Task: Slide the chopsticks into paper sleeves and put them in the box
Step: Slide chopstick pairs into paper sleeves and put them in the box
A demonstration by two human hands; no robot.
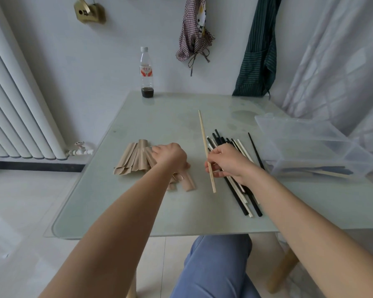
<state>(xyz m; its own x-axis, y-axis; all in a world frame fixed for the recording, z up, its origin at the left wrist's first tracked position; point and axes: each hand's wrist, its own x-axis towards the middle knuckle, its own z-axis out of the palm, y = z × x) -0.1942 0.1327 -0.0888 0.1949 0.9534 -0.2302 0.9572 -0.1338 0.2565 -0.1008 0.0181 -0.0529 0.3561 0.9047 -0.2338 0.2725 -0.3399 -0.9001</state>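
Chopstick [206, 147], pale wood, pinched in right hand [228, 162] fingers; left hand [170, 155] fingers hidden, grip unclear, atop paper sleeves [134, 158]. Step: pairing stick with sleeve. Next: free one sleeve, align tip with mouth.

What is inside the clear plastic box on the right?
Through the clear plastic box wall, a few sleeved chopsticks lie along its near bottom edge, some dark, one pale. The exact count is blurred by the plastic.

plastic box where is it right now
In the head view the clear plastic box sits at the table's right edge, just right of the loose pile of chopsticks and beyond the right hand.
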